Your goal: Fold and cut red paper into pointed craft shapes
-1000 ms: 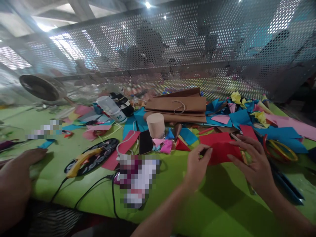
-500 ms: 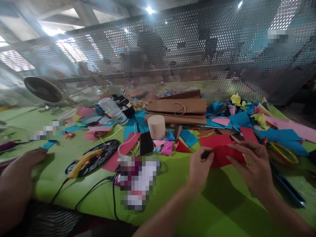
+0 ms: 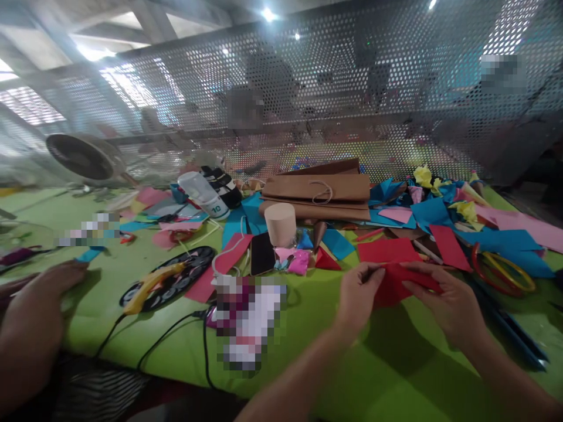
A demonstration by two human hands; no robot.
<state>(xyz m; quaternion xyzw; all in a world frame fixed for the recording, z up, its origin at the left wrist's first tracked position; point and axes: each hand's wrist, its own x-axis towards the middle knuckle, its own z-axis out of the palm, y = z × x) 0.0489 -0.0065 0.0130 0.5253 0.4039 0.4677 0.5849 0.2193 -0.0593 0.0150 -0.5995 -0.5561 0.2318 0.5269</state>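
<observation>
My left hand (image 3: pixel 358 299) pinches the left corner of a red sheet of paper (image 3: pixel 389 290) held just above the green table. My right hand (image 3: pixel 448 296) grips its right side, thumb below and fingers across the top, where a flap appears folded over. Behind the hands lies another flat red paper piece (image 3: pixel 387 249). A narrow red strip (image 3: pixel 449 246) rests beyond my right fingers. Small folded paper shapes, among them a red one (image 3: pixel 326 259) and a pink one (image 3: pixel 299 262), sit left of my left hand.
A beige cylinder (image 3: pixel 280 225) and folded brown paper (image 3: pixel 314 196) stand behind. Yellow tape rings (image 3: pixel 512 272) lie at right. A glue gun (image 3: pixel 153 287) rests on a black disc, its cord trailing over the table edge. Another person's hand (image 3: pixel 57 278) is at far left.
My right hand's fingers have come down and closed along the red paper, whose right part now looks folded over. My left hand keeps its pinch. The view has shifted slightly.
</observation>
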